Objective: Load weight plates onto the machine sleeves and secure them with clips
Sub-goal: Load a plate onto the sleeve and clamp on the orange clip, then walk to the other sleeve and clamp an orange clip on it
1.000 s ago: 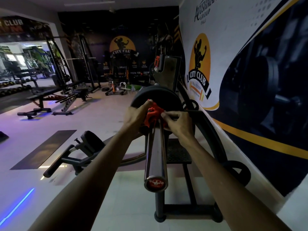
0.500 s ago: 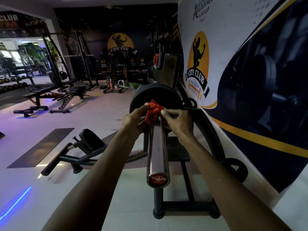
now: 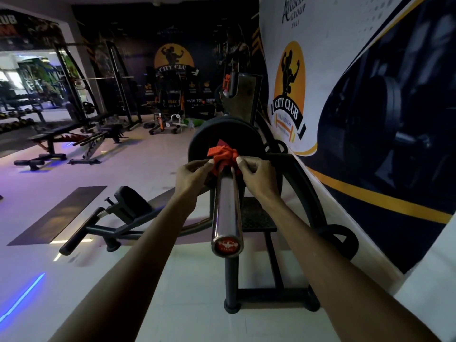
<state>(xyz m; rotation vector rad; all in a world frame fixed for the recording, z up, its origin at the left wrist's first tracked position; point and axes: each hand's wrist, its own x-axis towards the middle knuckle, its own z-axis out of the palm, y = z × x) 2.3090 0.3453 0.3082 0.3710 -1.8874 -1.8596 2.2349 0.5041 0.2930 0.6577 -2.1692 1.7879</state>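
Two hands work at one red clip [image 3: 223, 156] — my left hand [image 3: 191, 177] pinches it from the left with thumb and fingers closed on its body, and my right hand [image 3: 256, 176] pinches it from the right in the same way. The clip sits around the chrome sleeve [image 3: 226, 208], right up against the face of the black weight plate [image 3: 227, 134] that is already threaded on the sleeve. One flap of the clip stands up and tilts to the left; I cannot tell whether it is latched.

The sleeve runs from the plate toward me and ends in a red cap [image 3: 226, 246] with a white figure and a word too small to read. Nothing else sits on the bare length of the sleeve between the clip and the cap. Under it stands the machine's black frame [image 3: 269, 294], on a pale floor.

On the wall banner [image 3: 287, 95] to my right — a yellow oval with a flexing silhouette — I read "CITY CLUB", and higher up "GROUP". The far wall carries the same "CITY CLUB" emblem [image 3: 174, 60]. A second red clip [image 3: 225, 83] shows higher on the machine, beyond the plate.
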